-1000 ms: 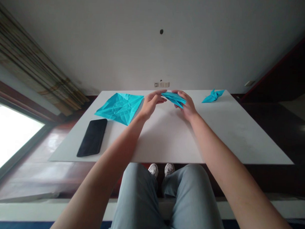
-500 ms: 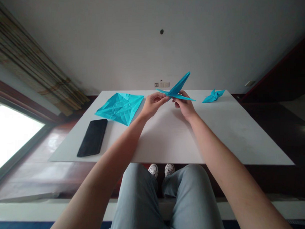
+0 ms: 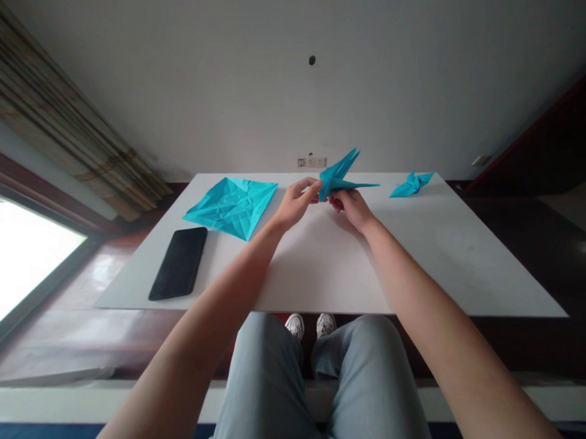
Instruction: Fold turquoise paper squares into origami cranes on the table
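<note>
A folded blue origami piece with long pointed flaps is held up over the far middle of the white table. My left hand pinches its left end between thumb and fingers. From below and the right, my right hand grips the same piece, its fingers partly hidden under the paper. One slim point sticks out to the right above that hand, and other points slant up and away. A smaller folded blue paper bird sits at the far right of the table, apart from both hands.
A creased blue paper sheet lies spread at the far left of the white table. Nearer the left edge is a black phone. The wall with a row of sockets stands behind the table.
The origami piece has turned in my hands: its left point no longer sticks out, and its upper flap now shows separate points. My left hand has shifted slightly with it.
</note>
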`<state>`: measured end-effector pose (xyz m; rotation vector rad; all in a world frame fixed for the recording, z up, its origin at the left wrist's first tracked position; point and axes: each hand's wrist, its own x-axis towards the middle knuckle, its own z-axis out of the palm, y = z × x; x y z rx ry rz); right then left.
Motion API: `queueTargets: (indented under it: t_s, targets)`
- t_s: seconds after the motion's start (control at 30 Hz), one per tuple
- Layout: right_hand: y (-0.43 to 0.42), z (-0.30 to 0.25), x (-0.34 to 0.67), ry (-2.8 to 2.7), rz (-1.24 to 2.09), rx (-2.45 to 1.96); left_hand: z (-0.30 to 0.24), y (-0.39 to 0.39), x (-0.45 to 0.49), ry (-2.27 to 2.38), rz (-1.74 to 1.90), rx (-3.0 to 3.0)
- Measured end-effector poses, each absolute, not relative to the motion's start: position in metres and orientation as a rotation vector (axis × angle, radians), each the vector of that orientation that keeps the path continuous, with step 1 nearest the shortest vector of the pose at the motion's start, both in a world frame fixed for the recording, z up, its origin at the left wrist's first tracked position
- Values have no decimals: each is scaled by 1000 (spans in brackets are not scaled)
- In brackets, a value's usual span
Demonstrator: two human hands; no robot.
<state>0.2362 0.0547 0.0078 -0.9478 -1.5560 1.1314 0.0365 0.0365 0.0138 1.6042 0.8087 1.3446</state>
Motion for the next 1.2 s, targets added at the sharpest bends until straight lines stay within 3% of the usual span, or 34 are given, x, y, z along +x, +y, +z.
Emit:
queueTargets:
  t_s: [0.27, 0.57, 0.87, 1.2]
  targets:
    - [62, -2, 233, -1501, 1118, -912, 3, 42, 39, 864, 1414, 1620]
    - [59, 3, 235, -1363, 1103, -860, 0, 44, 36, 1312, 1523, 1727]
    - [64, -1, 243, -1300, 907, -939, 1, 43, 35, 1265, 1567, 1754]
    - [72, -5, 243, -1366, 917, -1070, 1, 43, 33, 1242, 1592, 1656]
